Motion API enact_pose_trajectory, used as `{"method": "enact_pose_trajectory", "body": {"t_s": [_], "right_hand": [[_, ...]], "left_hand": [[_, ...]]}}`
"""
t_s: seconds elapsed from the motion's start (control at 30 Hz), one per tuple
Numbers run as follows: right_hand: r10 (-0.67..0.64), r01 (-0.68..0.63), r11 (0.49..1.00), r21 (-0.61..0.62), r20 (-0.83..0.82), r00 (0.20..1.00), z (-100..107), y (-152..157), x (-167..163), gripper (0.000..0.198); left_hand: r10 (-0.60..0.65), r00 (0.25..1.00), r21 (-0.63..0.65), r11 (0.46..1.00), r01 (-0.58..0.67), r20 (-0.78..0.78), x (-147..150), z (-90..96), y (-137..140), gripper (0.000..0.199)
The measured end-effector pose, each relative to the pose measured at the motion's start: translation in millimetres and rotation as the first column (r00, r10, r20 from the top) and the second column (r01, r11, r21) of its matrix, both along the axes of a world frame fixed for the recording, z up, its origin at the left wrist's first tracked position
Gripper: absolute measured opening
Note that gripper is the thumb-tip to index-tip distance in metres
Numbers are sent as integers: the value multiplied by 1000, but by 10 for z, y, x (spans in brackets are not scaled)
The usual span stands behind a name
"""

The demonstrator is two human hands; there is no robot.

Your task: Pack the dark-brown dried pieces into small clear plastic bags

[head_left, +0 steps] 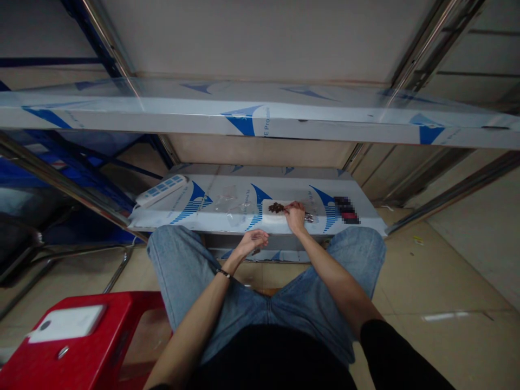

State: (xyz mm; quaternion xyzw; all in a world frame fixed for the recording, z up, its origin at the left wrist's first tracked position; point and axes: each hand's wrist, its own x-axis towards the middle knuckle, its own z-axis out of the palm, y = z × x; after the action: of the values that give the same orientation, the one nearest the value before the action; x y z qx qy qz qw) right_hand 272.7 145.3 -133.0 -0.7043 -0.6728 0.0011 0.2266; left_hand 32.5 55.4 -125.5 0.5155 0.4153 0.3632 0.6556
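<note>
Your right hand (296, 214) is over a white tray (268, 219) on the lower shelf (219, 225), its fingers bent and drawn close together at the right edge of a heap of small brown pieces (276, 207). You may have a piece between the fingertips, but I cannot tell. Your left hand (252, 241) is off the shelf's front edge, above the gap between your knees, its fingers loosely curled. A small dark piece (255, 251) shows at its underside; whether you are gripping it or it only rests against the palm, I cannot make out.

As for progress, the work looks under way rather than finished: the brown pieces lie bunched toward the tray's left part, and a small silvery item (309, 218) lies just right of your right hand. No clearly completed piece can be picked out, so how much is done and how much is left stays uncertain.

Your right hand covers the middle of the tray, and the pieces are too small to name or count. Clear plastic bags (233, 206) lie left of the tray, their contents hard to read. Right of the tray, a dark and red object (347, 210) is pixelated beyond recognition. The power strip (162, 189) at the shelf's left end is plain to see, though its cord is only partly visible. The red stool (87, 346) beside you is cut off at the picture's edge.
</note>
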Motion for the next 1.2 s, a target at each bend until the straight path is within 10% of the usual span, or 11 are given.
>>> {"method": "enact_pose_trajectory", "body": {"t_s": [0.6,0.9,1.2], "right_hand": [[-13,13,1000,9,4,1000,-63,64,2,18],[-52,66,991,120,-117,992,301,-3,169,22],[332,-271,940,207,-377,865,599,-522,-177,12]], "left_hand": [[163,929,-201,975,-99,333,-20,161,-29,40],[152,892,-208,976,-68,425,6,231,-9,38],[31,966,-154,988,9,257,112,118,17,44]]}}
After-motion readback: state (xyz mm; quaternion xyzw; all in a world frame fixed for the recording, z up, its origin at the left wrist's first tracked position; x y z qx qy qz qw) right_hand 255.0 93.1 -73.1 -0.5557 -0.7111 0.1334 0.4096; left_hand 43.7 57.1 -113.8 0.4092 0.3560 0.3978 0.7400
